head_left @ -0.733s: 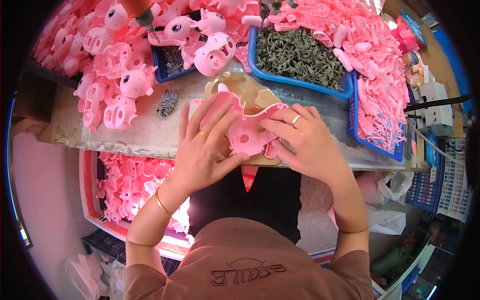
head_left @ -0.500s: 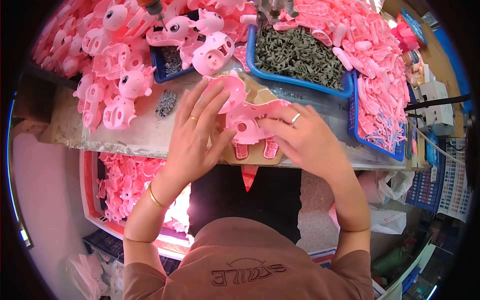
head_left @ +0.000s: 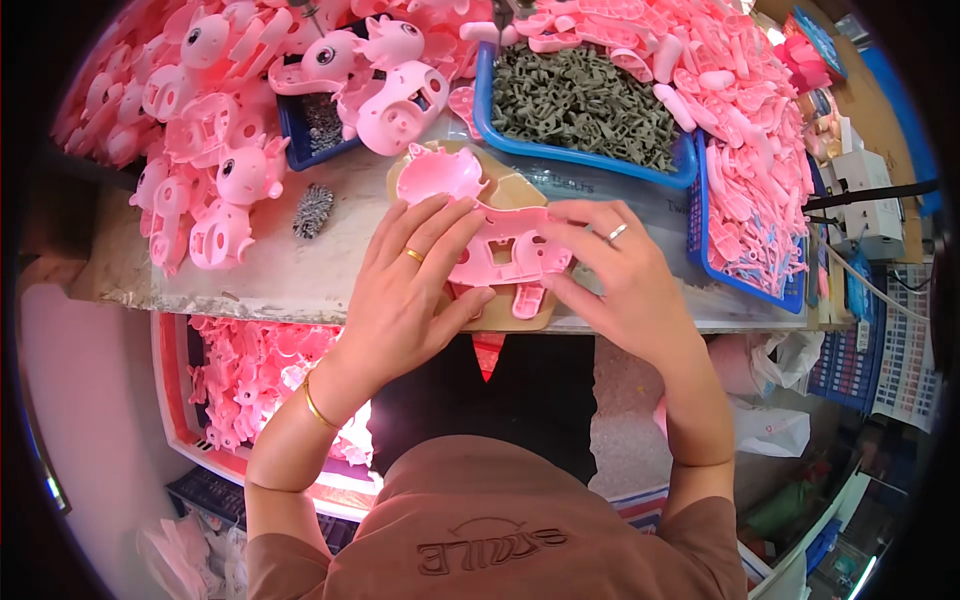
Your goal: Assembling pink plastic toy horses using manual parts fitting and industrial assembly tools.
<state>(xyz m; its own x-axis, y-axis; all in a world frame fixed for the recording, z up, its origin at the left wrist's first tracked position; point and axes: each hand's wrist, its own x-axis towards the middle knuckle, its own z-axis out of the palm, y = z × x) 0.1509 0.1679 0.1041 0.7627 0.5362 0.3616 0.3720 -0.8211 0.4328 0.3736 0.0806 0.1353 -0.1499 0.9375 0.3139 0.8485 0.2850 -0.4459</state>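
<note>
A hollow pink plastic toy shell [head_left: 515, 258], with a square opening in its middle, lies on a beige shaped holder [head_left: 515, 187] at the table's front edge. My left hand [head_left: 408, 280] spans the shell's left part, fingers over its upper edge and thumb at its lower edge. With fingers and thumb, my right hand [head_left: 625, 275] grips the right end. A rounded pink shell piece [head_left: 440, 173] sits at the upper left of the holder, and a pink leg-shaped piece [head_left: 527, 300] shows below the body. My left fingers hide part of the shell.
Beyond the holder stands a blue tray [head_left: 590, 165] of dark green small parts. A blue basket [head_left: 745, 285] of pink pieces is at right. Pink animal toy shells [head_left: 245, 175] pile up at left, near a clump of screws [head_left: 313, 210]. A power driver's tip [head_left: 312, 15] hangs above.
The shell has shifted on the holder, and its square opening now shows. My left fingers have come down over its upper edge; my right hand has closed on its right end. The view moved slightly.
</note>
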